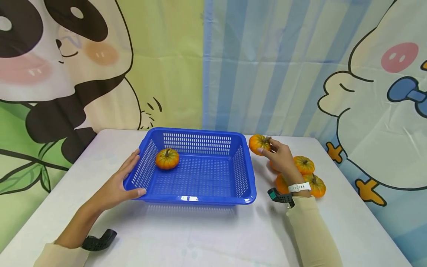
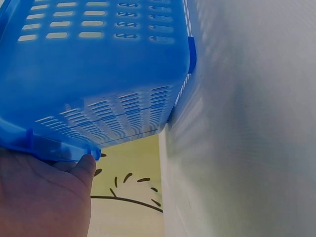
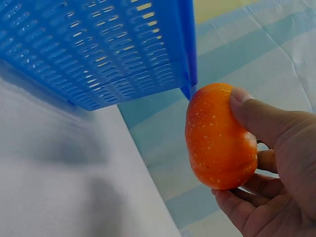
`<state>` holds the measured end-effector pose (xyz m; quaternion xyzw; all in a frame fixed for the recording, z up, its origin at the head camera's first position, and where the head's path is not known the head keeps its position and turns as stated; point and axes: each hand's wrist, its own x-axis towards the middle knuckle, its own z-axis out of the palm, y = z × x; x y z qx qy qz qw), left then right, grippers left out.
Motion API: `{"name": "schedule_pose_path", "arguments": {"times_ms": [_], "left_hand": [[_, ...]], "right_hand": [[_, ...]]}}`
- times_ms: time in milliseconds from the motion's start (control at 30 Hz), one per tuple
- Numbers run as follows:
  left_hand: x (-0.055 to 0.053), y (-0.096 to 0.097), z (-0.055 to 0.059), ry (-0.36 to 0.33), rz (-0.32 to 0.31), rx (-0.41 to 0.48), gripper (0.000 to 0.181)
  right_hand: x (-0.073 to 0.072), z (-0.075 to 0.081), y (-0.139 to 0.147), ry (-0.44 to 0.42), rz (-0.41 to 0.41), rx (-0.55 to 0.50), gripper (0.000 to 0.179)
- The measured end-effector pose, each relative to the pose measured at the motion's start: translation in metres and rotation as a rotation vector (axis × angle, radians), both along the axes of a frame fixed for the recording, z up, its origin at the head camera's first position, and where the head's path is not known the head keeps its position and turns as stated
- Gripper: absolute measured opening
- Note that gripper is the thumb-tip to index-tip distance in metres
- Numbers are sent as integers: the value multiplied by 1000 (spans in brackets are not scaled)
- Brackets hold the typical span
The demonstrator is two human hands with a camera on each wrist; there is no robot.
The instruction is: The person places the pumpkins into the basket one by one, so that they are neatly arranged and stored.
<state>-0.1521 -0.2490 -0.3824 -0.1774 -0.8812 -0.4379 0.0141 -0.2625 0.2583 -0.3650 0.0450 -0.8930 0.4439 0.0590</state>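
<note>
Head view: grasping pumpkin [image 1: 257, 144] with right hand [image 1: 281, 155] right of basket [image 1: 213, 200]; touching its left end with straight-fingered left hand [image 1: 116, 186]. Likely loading; calls for clearing right rim.

Orange pumpkin [image 1: 258, 145] beside blue basket [image 1: 203, 178]

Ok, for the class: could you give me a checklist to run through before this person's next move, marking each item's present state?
1. Right hand holds the lifted pumpkin between thumb and fingers: ok.
2. Left hand touches the left side of the basket: ok.
3. Basket has bare floor beside the pumpkin inside: ok.
4. Lifted pumpkin is over the basket: not ok; it is outside, to the right.
5. Remaining pumpkins can all be counted: cannot tell; the right arm partly covers them.
</note>
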Motion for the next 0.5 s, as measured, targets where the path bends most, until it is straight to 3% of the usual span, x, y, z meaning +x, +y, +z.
{"name": "schedule_pose_path", "arguments": {"times_ms": [267, 500], "left_hand": [[1, -2, -1, -5, -12, 19, 103], [1, -1, 1, -4, -2, 0, 102]], "right_hand": [[8, 25, -7, 28, 63, -111, 84], [15, 39, -16, 68, 121, -99, 77]]}}
